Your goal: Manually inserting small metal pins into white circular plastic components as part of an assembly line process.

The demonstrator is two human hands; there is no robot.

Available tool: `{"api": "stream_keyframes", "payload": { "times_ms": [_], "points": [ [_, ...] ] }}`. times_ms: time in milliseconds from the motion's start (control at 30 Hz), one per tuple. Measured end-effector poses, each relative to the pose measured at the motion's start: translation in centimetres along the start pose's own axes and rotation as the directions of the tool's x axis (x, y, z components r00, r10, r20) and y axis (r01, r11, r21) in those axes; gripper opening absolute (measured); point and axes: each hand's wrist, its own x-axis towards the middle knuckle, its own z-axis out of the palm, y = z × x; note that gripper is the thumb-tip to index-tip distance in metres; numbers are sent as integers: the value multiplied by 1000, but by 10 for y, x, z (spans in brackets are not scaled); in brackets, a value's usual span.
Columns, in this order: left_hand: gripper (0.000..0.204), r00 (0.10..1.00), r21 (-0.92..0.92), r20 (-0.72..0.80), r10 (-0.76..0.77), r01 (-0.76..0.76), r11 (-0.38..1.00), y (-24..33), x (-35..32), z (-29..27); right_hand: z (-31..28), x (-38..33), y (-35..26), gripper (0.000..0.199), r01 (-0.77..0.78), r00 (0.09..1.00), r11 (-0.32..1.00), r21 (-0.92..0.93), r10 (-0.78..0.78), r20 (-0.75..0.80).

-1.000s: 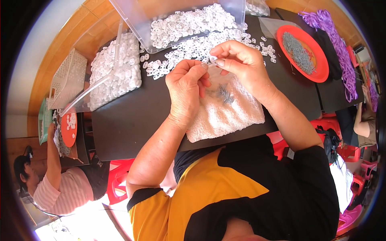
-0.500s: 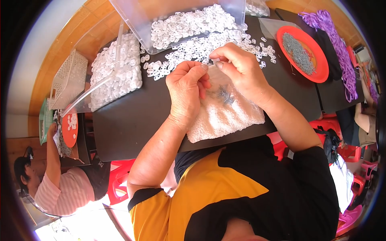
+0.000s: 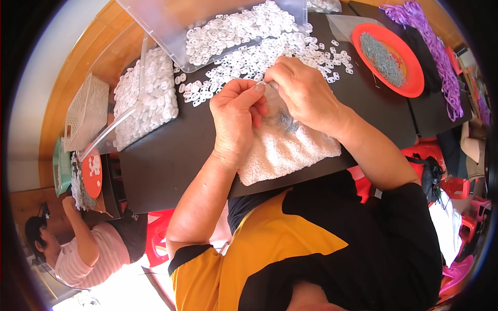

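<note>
1. Since the earlier frame, the right hand [image 3: 306, 96] has rolled over to show its back and drawn in to the left fingertips; the left hand [image 3: 233, 106] keeps its pose.
2. Left thumb and forefinger pinch a small white piece [image 3: 261, 83], mostly covered; a fingertip pinch probably suits something so tiny.
3. Right fingers curl down beside it, touching or nearly so; whether they grip anything, one cannot tell.
4. Beneath both hands lies a towel [image 3: 285, 155], bearing grey bits [image 3: 287, 122]; its nap likely stops them rolling.
5. Loose white pieces [image 3: 244, 67] spread beyond the hands, before a clear bin [image 3: 166, 26], presumably for easy reach.
6. To the right, a red plate [image 3: 415, 78] holds grey pins [image 3: 383, 59], its rim apparently containing them.
</note>
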Motion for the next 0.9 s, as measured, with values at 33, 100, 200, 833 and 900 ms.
{"api": "stream_keyframes", "payload": {
  "times_ms": [33,100,200,833,900],
  "points": [
    [9,1000,8,8,4,-4,1000,0,0,0,1,0,1,15,-7,1000,1000,0,7,5],
    [9,1000,26,15,7,-8,1000,-1,0,0,3,-2,3,15,-18,1000,1000,1,18,7],
    [9,1000,52,14,15,-16,999,-3,1,1,8,-5,6,15,-45,999,994,100,46,-8],
    [9,1000,178,-20,22,-18,984,-5,-4,4,23,-14,0,25,-103,988,958,269,130,-84],
    [10,999,153,-22,32,-29,988,-5,-3,2,24,-13,-1,24,-89,987,968,234,118,-112]
  ]
}}
